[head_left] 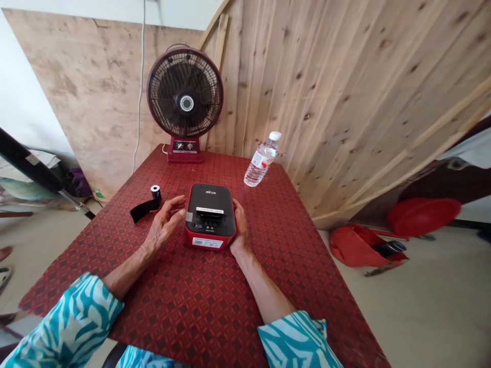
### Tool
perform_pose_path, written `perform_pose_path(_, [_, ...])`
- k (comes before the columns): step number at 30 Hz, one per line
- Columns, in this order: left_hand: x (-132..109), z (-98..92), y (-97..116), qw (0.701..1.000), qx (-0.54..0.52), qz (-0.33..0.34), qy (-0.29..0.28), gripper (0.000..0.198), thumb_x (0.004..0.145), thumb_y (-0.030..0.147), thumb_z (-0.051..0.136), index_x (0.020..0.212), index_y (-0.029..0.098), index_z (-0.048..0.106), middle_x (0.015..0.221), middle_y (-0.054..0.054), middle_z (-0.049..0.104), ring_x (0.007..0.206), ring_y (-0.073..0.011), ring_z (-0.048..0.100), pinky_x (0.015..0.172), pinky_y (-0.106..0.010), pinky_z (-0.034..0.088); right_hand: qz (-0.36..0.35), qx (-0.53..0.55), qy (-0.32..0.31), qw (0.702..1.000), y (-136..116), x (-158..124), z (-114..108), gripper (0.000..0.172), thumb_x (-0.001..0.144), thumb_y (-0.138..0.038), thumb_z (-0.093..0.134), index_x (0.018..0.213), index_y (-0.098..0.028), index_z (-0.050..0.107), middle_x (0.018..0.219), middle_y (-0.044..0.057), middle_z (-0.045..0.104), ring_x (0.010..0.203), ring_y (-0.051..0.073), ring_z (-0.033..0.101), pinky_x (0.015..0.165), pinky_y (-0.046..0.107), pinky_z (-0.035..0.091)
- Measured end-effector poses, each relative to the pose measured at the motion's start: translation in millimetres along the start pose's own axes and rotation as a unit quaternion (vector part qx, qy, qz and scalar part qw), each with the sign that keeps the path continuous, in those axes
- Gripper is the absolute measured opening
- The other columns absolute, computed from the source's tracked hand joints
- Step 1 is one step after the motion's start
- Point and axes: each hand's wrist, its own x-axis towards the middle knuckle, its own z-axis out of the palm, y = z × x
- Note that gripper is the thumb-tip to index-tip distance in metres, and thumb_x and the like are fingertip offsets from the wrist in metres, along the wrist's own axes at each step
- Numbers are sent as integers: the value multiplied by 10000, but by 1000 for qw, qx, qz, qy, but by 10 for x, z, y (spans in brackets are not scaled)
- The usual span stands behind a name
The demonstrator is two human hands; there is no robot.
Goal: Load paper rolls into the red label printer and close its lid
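On the red patterned surface (209, 306) sits a black-topped printer (210, 199); the left hand (166, 220), loosely open and empty, is just beside it, while the right hand (240, 232), half open, lies cupped against its other side.

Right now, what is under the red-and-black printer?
The red patterned tabletop shows around the printer; whatever lies directly beneath its base is covered and cannot be seen.

This looks like a plain, makeshift room in a home, judging by the knotty plank wall (330, 76) beside a stained plywood sheet (107, 76), the patterned red table cover (276, 286), the household fan (185, 102) standing on it and a red bag (347, 245) on the pale floor (441, 301)
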Motion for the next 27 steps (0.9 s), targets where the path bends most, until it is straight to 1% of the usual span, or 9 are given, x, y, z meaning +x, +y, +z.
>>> perform_pose_path(2, [31, 25, -48, 992, -93, -79, -20, 530, 837, 438, 624, 1300, 194, 537, 1314, -117, 603, 1212, -285, 561, 1009, -431, 455, 15, 2, -1, 1000, 34, -9, -1, 492, 854, -553, 502, 1225, -242, 589, 1303, 54, 620, 1212, 231, 559, 1052, 431, 412])
perform_pose_path(5, [73, 59, -69, 970, -192, -147, -39, 585, 759, 400, 692, 1289, 198, 548, 1347, -115, 590, 1210, -304, 566, 1014, -438, 450, 34, -4, 1, 999, 46, -9, 2, 515, 838, -578, 525, 1222, -243, 595, 1278, 52, 635, 1167, 236, 581, 1028, 429, 425])
perform_pose_path(7, [92, 66, -52, 958, -225, -177, -34, 616, 716, 376, 725, 1280, 196, 555, 1349, -119, 588, 1213, -317, 565, 1017, -441, 447, 35, -2, 4, 999, 47, -7, 5, 525, 841, -590, 520, 1225, -240, 596, 1259, 48, 646, 1147, 234, 590, 1015, 424, 430])
perform_pose_path(10, [115, 43, -12, 950, -230, -206, -36, 662, 689, 360, 755, 1297, 207, 544, 1362, -124, 574, 1235, -332, 549, 1018, -454, 445, 24, -5, 6, 1000, 55, -4, 5, 524, 843, -591, 518, 1222, -239, 602, 1243, 43, 654, 1140, 231, 591, 1017, 420, 421])
perform_pose_path(13, [140, 3, 19, 951, -217, -214, -58, 680, 694, 353, 755, 1318, 214, 523, 1363, -126, 574, 1238, -332, 549, 1010, -459, 452, 18, -8, 6, 1000, 61, -7, 9, 519, 850, -585, 508, 1229, -241, 595, 1254, 45, 648, 1149, 230, 582, 1026, 421, 410])
perform_pose_path(15, [155, -12, 35, 951, -209, -214, -73, 691, 698, 338, 740, 1332, 197, 504, 1328, -132, 601, 1226, -325, 562, 1015, -456, 449, 18, -8, 10, 1000, 55, -15, 17, 515, 859, -581, 492, 1231, -240, 590, 1258, 46, 645, 1151, 228, 580, 1026, 419, 410])
perform_pose_path(19, [164, 3, 58, 954, -199, -201, -96, 681, 699, 327, 703, 1328, 170, 494, 1267, -133, 644, 1202, -315, 581, 1019, -446, 448, 5, -21, 19, 1000, 24, -35, 33, 501, 860, -562, 489, 1211, -222, 599, 1245, 54, 650, 1150, 229, 578, 1021, 415, 417])
perform_pose_path(23, [152, 32, 93, 962, -183, -181, -92, 662, 686, 344, 680, 1301, 165, 510, 1256, -126, 651, 1181, -318, 591, 1014, -454, 452, -9, -43, 19, 999, 2, -46, 33, 499, 867, -548, 472, 1223, -222, 596, 1290, 65, 623, 1193, 234, 553, 1036, 425, 402])
perform_pose_path(27, [148, 40, 141, 964, -177, -180, -88, 662, 669, 343, 670, 1291, 167, 525, 1248, -116, 656, 1159, -317, 601, 993, -442, 466, -17, -67, 16, 997, 0, -44, 31, 485, 880, -525, 455, 1220, -213, 604, 1309, 75, 611, 1215, 229, 535, 1039, 412, 395])
